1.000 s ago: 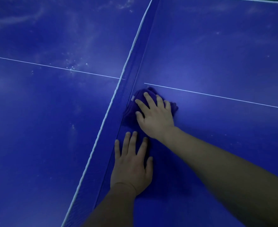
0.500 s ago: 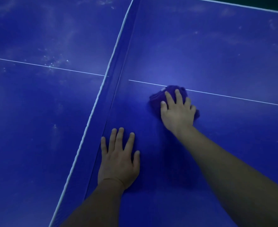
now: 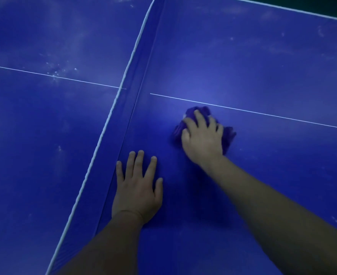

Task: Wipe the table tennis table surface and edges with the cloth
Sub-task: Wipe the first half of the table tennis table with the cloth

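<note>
Fingers of the right hand (image 3: pixel 202 139) curled over a bunched purple cloth (image 3: pixel 228 135) on the table tennis table (image 3: pixel 262 62); left hand (image 3: pixel 137 187) lay flat, fingers spread.

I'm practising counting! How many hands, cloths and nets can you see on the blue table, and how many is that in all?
Hands: 2, the left hand flat on the table, the right hand pressing on the cloth.
Cloths: 1, the purple cloth.
Nets: 1, the net across the table.
Total: 4
</note>
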